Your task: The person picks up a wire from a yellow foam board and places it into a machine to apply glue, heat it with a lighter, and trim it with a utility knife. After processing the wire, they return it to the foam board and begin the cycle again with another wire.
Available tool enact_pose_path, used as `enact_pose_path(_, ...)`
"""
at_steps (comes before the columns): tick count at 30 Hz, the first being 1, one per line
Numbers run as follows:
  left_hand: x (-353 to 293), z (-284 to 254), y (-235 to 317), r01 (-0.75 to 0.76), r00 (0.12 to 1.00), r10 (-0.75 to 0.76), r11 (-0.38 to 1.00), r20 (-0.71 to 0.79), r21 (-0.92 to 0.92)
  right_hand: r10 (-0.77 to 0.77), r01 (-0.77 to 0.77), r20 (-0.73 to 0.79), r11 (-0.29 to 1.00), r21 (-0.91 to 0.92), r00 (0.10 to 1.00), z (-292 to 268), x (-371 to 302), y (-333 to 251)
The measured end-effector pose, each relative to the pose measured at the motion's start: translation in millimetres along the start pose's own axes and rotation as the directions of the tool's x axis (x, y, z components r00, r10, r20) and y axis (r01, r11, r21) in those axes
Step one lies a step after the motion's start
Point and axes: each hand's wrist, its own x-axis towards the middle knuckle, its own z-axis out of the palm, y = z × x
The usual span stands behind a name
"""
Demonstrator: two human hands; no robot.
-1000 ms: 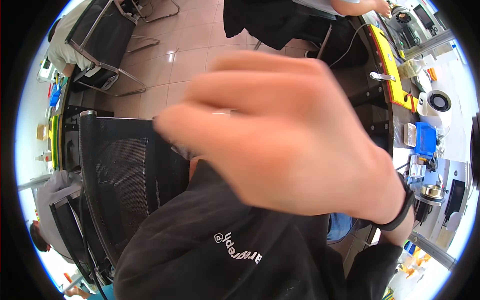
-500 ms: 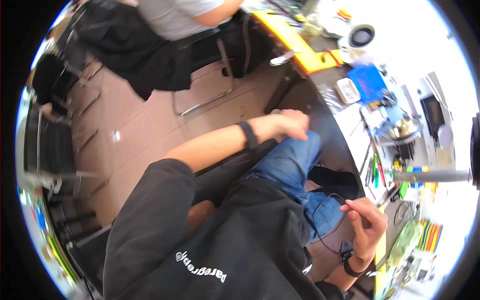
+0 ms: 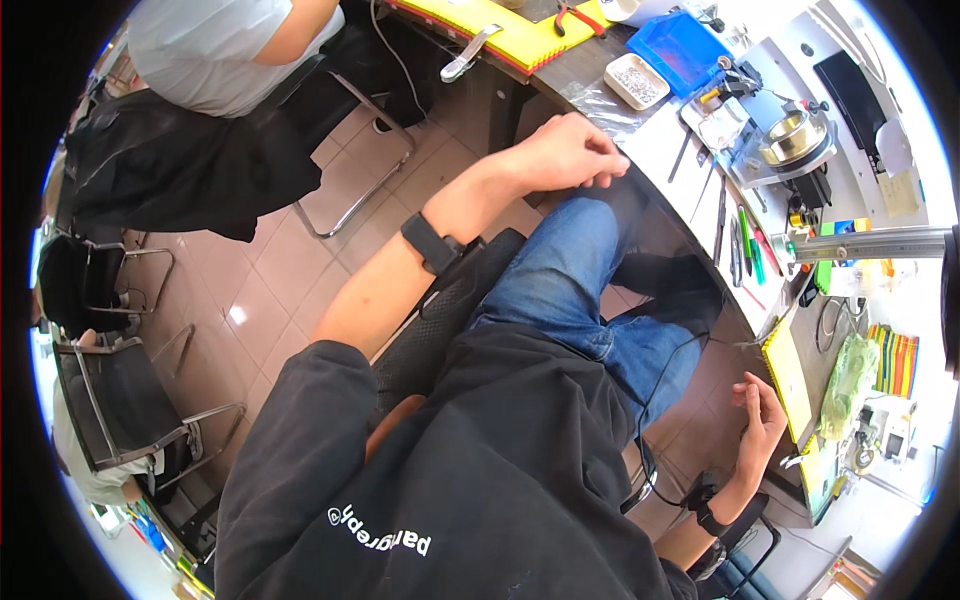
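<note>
My left hand (image 3: 565, 152) is raised over the dark table edge, above my bent knee in blue jeans (image 3: 565, 255). Its fingers are curled together, and no object shows in them. My right hand (image 3: 762, 420) hovers by the near part of the table, beside a yellow ruled mat (image 3: 790, 375). Its fingers are slightly bent and apart, with nothing between them. A thin black cable (image 3: 655, 395) loops across my leg, apart from the right hand. Black bands circle both wrists.
A blue tray (image 3: 680, 50), a white dish of small pieces (image 3: 636, 82), pens (image 3: 750, 245) and a metal device with a round brass-coloured part (image 3: 795, 138) occupy the table. A metal post (image 3: 870, 243) juts in from the right. Another person (image 3: 215, 50) sits at the far left, near chairs (image 3: 130, 400).
My view has turned. My left hand has moved farther over the table edge. My right hand has come away from the thin cable and its fingers have loosened.
</note>
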Motion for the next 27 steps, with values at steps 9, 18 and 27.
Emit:
enact_pose_path(9, 47.8, -40.0, 58.9, -0.235, 0.972, 0.223, 0.916, 0.076, 0.326, 0.087, -0.088, -0.036, 0.996, -0.01, 0.996, -12.7, -3.2, 20.6)
enact_pose_path(18, 58.8, -78.8, 47.0, -0.225, 0.974, 0.177, 0.848, 0.142, 0.48, 0.13, -0.128, -0.028, 0.989, 0.069, 0.991, -7.9, 10.1, 27.4)
enact_pose_path(27, 66.1, -81.4, 27.0, -0.158, 0.981, 0.109, 0.928, 0.16, 0.338, 0.186, -0.184, -0.017, 0.981, 0.062, 0.982, -7.8, 12.6, 29.1)
